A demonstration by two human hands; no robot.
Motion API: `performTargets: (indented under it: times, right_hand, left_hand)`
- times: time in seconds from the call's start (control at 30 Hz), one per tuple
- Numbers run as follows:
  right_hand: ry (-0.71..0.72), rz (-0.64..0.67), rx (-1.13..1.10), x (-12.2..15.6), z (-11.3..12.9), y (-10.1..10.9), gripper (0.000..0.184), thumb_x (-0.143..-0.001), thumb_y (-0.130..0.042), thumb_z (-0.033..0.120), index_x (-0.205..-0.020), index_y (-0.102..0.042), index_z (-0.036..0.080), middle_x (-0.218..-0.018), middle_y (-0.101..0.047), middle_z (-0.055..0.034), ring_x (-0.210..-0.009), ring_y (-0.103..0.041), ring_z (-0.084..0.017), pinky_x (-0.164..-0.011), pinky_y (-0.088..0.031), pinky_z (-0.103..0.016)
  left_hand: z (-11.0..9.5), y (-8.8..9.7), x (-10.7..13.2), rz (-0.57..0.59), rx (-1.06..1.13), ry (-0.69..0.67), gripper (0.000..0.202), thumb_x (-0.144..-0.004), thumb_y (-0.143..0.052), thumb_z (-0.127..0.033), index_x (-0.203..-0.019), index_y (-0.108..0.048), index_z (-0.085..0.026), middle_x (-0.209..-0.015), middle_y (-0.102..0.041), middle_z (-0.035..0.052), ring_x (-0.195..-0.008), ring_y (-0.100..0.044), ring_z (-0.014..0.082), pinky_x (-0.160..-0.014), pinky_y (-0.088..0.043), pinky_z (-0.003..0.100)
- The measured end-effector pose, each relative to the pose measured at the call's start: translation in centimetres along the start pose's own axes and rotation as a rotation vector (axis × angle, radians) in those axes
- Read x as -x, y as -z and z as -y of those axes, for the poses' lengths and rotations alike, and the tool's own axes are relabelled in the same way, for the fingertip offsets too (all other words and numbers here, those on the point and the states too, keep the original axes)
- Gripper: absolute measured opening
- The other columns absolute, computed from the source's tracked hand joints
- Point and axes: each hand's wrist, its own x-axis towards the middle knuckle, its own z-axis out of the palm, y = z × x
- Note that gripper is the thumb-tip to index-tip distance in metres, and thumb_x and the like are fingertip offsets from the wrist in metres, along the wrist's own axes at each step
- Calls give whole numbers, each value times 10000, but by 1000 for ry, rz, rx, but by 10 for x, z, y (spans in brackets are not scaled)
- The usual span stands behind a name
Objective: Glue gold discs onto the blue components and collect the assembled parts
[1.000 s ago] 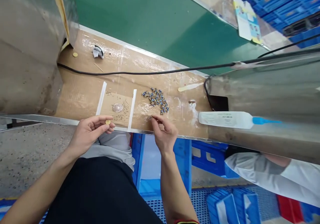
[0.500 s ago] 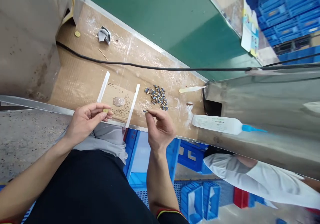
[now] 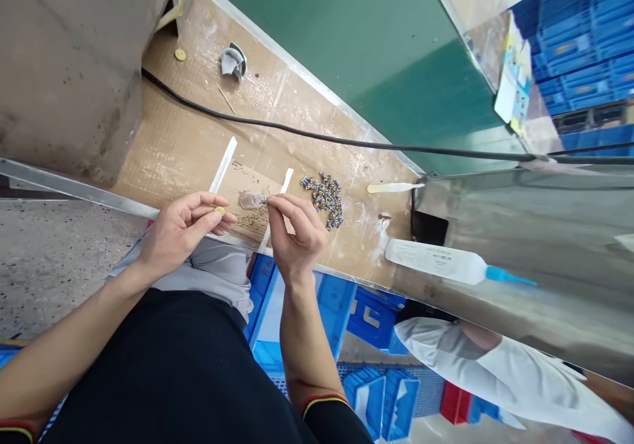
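My left hand point(image 3: 184, 229) pinches a small yellow disc point(image 3: 218, 211) between thumb and fingers at the near edge of the cardboard-covered bench point(image 3: 168, 147). My right hand point(image 3: 296, 229) is closed in a pinch on a tiny blue-and-gold part point(image 3: 263, 201), its tip touching a clear blob of glue point(image 3: 249, 199) on a cardboard patch point(image 3: 250, 209) framed by two white strips. A heap of the same small blue-and-gold parts point(image 3: 327, 196) lies just right of my right hand.
A white glue bottle with a blue nozzle point(image 3: 446, 263) lies at the right by a metal housing point(image 3: 535, 246). A black cable point(image 3: 307, 137) crosses the bench. A wooden stick point(image 3: 393, 187), a crumpled scrap point(image 3: 232, 61) and a second yellow disc point(image 3: 180, 54) lie farther off. Another person's white sleeve point(image 3: 495, 365) is lower right.
My right hand has moved left from beside the heap of parts to the glue blob, carrying the small part. The left hand keeps the disc; the view has tilted.
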Motion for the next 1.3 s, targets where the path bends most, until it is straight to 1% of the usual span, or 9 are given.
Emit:
performTargets:
  times: [0.13, 0.23, 0.4, 0.53, 0.67, 0.8, 0.97, 1.1, 1.3]
  right_hand:
    - [36, 22, 50, 0, 2, 1, 183, -1157, -707, 221, -1165, -866, 313, -1107, -890, -64, -1023, -865, -252, -933, -721, -452]
    - [52, 57, 36, -2, 3, 4, 214, -1150, -709, 182, -1199, -866, 319, -1133, -886, -59, -1039, -853, -249, -955, -697, -446]
    - [91, 129, 48, -5, 4, 11, 249, -1161, -684, 170, -1241, -862, 324, -1180, -884, -65, -1045, -838, -247, -957, -674, -438]
    - [105, 159, 74, -7, 4, 13, 251, -1169, -671, 169, -1254, -859, 312, -1203, -887, -72, -1052, -829, -244, -954, -665, -445]
    - [147, 141, 75, -8, 5, 12, 240, -1153, -694, 135, -1235, -852, 297, -1185, -888, -69, -1014, -825, -233, -914, -656, -425]
    - [149, 137, 70, -10, 6, 11, 238, -1134, -711, 119, -1218, -855, 290, -1162, -887, -65, -990, -826, -229, -899, -656, -407]
    - [119, 98, -16, -15, 6, 15, 218, -1127, -728, 119, -1181, -865, 280, -1127, -891, -58, -1010, -850, -230, -919, -679, -405]
    - [54, 99, -96, -16, 5, 16, 225, -1129, -726, 128, -1167, -878, 289, -1134, -900, -44, -1059, -871, -232, -954, -702, -410]
    - [79, 113, -72, -15, 0, 12, 228, -1128, -726, 104, -1167, -874, 272, -1152, -904, -56, -1059, -874, -223, -950, -691, -381]
  left_hand:
    - [0, 0, 0, 6, 1, -14, 269, -1057, -874, -471, -1128, -860, -212, -1054, -925, 105, -906, -897, 242, -874, -776, 370]
    - [-1, 0, 0, 1, -19, -13, 195, -1062, -857, -403, -1117, -897, -221, -1090, -926, 97, -936, -899, 235, -884, -768, 350]
    - [-2, 1, 1, -56, -98, -47, 127, -977, -900, -314, -1077, -945, -251, -1005, -917, 54, -904, -880, 216, -820, -740, 298]
    - [-3, 0, 0, -54, -111, -38, 117, -951, -908, -297, -1041, -925, -224, -926, -901, 49, -807, -861, 198, -758, -727, 279]
    - [-3, 0, 0, -28, -38, -2, 144, -939, -934, -304, -989, -852, -197, -884, -891, 60, -766, -864, 198, -752, -732, 277]
    - [-4, 0, 2, 4, 1, 45, 163, -980, -912, -310, -1036, -816, -190, -895, -899, 60, -782, -866, 187, -775, -728, 263]
    - [-6, 0, 3, 15, -13, 28, 213, -1030, -859, -283, -1220, -895, -193, -934, -908, 43, -824, -866, 157, -815, -725, 231]
    - [-5, 1, 2, 14, 3, 24, 208, -1040, -859, -292, -1220, -905, -198, -976, -914, 53, -853, -871, 164, -832, -730, 245]
    - [-2, 2, 3, 29, -6, 25, 218, -1066, -851, -306, -1253, -893, -201, -1009, -916, 57, -880, -868, 162, -854, -724, 251]
